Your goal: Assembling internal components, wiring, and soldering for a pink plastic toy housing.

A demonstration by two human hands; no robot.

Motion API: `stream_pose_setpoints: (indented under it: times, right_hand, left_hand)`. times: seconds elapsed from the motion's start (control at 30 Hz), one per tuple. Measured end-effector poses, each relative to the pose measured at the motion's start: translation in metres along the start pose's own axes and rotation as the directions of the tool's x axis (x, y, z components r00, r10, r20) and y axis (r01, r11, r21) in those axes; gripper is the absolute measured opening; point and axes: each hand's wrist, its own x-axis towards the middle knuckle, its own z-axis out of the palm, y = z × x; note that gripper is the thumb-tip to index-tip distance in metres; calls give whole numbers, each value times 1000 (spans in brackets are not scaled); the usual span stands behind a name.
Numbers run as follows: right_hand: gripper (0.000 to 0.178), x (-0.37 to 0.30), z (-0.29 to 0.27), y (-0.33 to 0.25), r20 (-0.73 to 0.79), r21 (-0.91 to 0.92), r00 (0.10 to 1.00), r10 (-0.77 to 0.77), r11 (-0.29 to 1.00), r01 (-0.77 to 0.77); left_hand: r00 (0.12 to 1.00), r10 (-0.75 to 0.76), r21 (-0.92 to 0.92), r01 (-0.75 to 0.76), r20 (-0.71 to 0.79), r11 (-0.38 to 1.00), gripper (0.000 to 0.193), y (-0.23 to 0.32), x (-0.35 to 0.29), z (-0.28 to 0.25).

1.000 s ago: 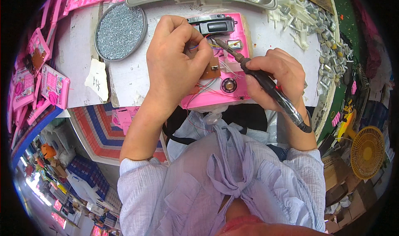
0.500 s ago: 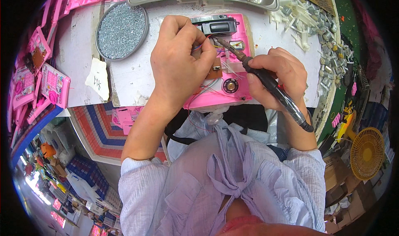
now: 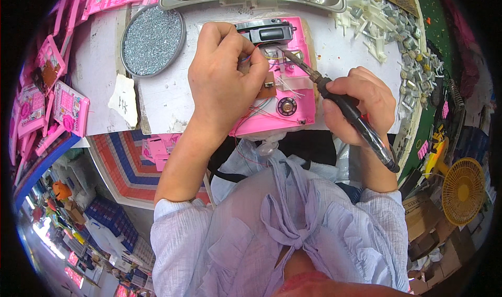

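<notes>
A pink plastic toy housing [image 3: 261, 125] lies open on the table in front of me. It holds a black casing [image 3: 272, 34] at the far end, a small brown circuit board [image 3: 267, 90], a round speaker [image 3: 286, 106] and thin coloured wires. My left hand [image 3: 222, 72] is over the housing's left side, thumb and forefinger pinched on a thin wire; the exact grip is partly hidden by the fingers. My right hand [image 3: 363, 106] grips a soldering iron [image 3: 348, 111] by its black handle. The iron's tip points left, just below the black casing and apart from my left fingertips.
A round dish of small screws [image 3: 153, 41] stands at the left. Behind is a metal tray [image 3: 251, 2] with small metal parts. White plastic pieces and metal parts [image 3: 376, 33] are heaped at the right. Pink housings [image 3: 68, 109] pile up at the far left.
My right hand has moved slightly right and back toward me, drawing the soldering iron's tip away from my left fingertips. The left hand keeps its pinch over the housing.
</notes>
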Motion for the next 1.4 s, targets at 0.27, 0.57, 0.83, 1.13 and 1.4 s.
stream_pose_setpoints:
  times: [0.27, 0.57, 0.83, 1.13, 1.4]
  right_hand:
    - [30, -4, -7, 2, -19, -16, 1000, 18, 1000, -18]
    - [29, -17, -20, 1, -161, 28, 979, 125, 992, -122]
    - [38, -17, -4, -6, -205, 186, 927, 313, 943, -277]
    - [49, 2, 49, 2, -151, 279, 919, 364, 908, -314]
    - [47, 1, 52, -1, -190, 236, 925, 329, 930, -282]
  left_hand:
    - [1000, -3, 6, 3, 16, 1000, 13, -1, -1, -2]
    - [942, 96, -134, -55, 321, 989, 23, 26, -9, -28]
    - [900, 93, -321, 54, 426, 946, 13, 8, -5, -8]
    - [851, -227, -398, 437, 474, 806, 9, 14, -6, -8]
    - [861, -203, -408, 413, 466, 814, 9, 10, -8, -4]
